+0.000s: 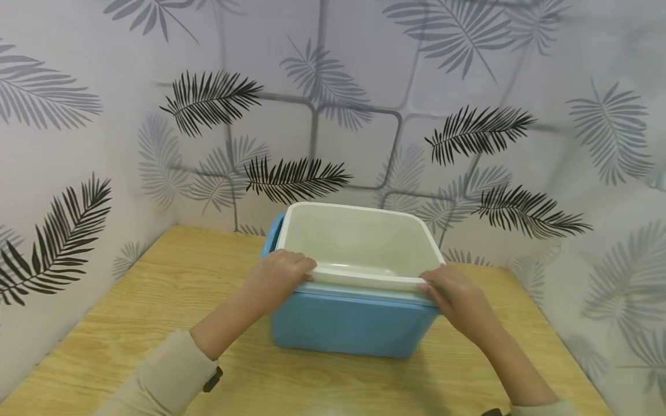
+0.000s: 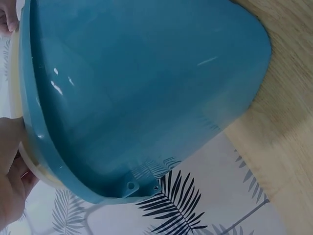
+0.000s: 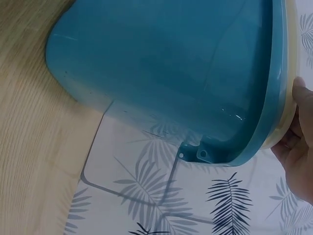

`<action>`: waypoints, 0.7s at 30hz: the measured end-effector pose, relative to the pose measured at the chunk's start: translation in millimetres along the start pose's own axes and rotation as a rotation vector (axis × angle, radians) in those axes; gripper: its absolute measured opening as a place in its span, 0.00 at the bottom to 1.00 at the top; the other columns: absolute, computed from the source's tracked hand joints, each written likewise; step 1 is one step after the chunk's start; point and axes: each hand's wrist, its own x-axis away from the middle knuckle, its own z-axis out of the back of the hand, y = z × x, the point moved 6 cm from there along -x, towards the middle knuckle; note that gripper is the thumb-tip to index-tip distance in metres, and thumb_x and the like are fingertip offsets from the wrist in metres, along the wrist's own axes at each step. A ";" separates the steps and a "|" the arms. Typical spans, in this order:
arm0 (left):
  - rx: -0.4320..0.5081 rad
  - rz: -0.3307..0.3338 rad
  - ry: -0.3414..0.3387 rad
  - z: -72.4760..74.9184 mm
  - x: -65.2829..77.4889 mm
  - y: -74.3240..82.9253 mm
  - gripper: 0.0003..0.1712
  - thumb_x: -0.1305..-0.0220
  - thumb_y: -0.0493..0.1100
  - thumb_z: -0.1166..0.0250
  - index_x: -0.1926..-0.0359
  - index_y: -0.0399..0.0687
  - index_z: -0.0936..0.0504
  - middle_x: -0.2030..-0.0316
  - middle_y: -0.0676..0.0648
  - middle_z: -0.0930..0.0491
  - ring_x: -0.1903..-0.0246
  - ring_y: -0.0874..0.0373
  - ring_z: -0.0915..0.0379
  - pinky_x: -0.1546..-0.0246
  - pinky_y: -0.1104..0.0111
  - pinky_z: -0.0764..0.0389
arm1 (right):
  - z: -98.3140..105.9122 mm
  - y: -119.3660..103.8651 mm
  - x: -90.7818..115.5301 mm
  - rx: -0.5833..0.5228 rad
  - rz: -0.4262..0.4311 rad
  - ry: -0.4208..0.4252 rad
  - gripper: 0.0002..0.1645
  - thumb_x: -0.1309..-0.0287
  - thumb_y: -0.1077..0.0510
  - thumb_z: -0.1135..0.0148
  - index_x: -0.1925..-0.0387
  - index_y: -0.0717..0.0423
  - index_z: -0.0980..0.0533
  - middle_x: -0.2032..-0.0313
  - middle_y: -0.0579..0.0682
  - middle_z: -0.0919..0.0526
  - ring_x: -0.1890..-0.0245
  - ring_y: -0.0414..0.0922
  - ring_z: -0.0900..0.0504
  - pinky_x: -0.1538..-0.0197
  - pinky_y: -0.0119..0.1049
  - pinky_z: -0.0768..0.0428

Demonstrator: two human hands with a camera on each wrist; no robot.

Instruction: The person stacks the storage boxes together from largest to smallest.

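A white rectangular tub (image 1: 359, 242) sits inside a blue plastic bin (image 1: 354, 323), its rim standing slightly above the bin's rim. At the near left corner, my left hand (image 1: 283, 273) grips the tub's rim, thumb on one side and fingers on the other. My right hand (image 1: 460, 297) holds the same rim at the near right corner. From the left wrist view, the bin's smooth side (image 2: 146, 88) fills much of the picture, with a small holed lug (image 2: 131, 186) under its rim. A similar lug (image 3: 204, 153) shows in the right wrist view. The tub's lower part is hidden.
The bin stands on a light wood-grain table (image 1: 208, 254). Behind and on both sides rise walls (image 1: 354, 138) covered with a leaf pattern. A dark strap piece (image 1: 212, 379) shows at the left sleeve.
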 end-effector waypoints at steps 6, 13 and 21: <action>0.102 0.040 -0.089 3.0 0.3 -4.1 0.10 0.45 0.41 0.34 0.63 0.40 0.18 0.72 0.49 0.17 0.71 0.57 0.20 0.67 0.68 0.20 | -1.6 -0.2 -0.9 -0.032 -0.012 0.014 0.11 0.54 0.67 0.34 0.65 0.60 0.20 0.67 0.51 0.17 0.64 0.46 0.21 0.56 0.32 0.26; 0.179 0.025 0.024 8.5 10.3 -12.6 0.20 0.39 0.48 0.37 0.53 0.36 0.20 0.57 0.42 0.18 0.54 0.49 0.22 0.52 0.61 0.21 | -3.0 6.1 9.0 -0.063 -0.087 0.030 0.19 0.45 0.57 0.38 0.53 0.65 0.23 0.52 0.61 0.20 0.48 0.60 0.25 0.33 0.28 0.40; 0.127 0.229 0.111 8.4 52.0 -43.4 0.50 0.40 0.74 0.61 0.45 0.33 0.27 0.47 0.35 0.25 0.47 0.40 0.29 0.49 0.47 0.26 | 14.9 31.1 48.4 -0.082 -0.198 0.149 0.41 0.46 0.38 0.41 0.43 0.67 0.30 0.45 0.67 0.26 0.35 0.45 0.36 0.32 0.48 0.41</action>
